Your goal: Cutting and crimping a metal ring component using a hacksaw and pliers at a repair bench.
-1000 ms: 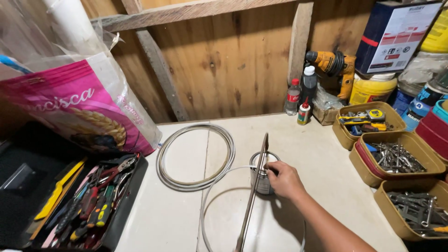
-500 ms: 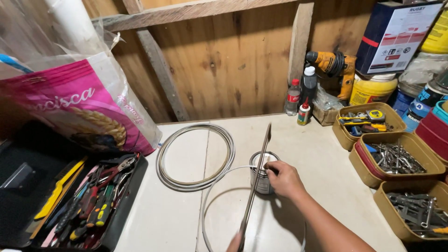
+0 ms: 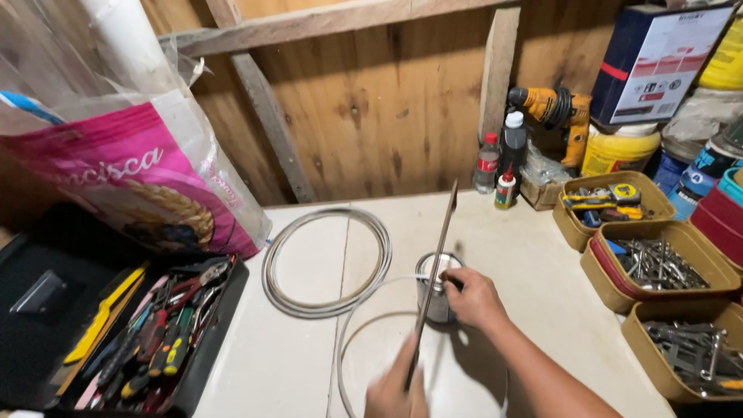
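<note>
- Nearest, the left hand (image 3: 396,393) sits at the bottom edge of the view, fingers closed around the lower end of a long thin metal rod (image 3: 433,279).
- From that grip the rod's long axis runs up and away, tilting slightly right, its far tip reaching toward the wooden wall (image 3: 371,116).
- Just right of the rod's middle, the right hand (image 3: 474,298) rests against a small metal can (image 3: 438,290), fingers curled at its rim; whether they pinch the white cable (image 3: 364,325) there I cannot tell.
- So the rod crosses in front of the can, touching or almost touching it, with the right hand's fingers just beside the shaft.
- Farther left, a coil of white cable (image 3: 325,263) lies flat on the white tabletop (image 3: 542,255).
</note>
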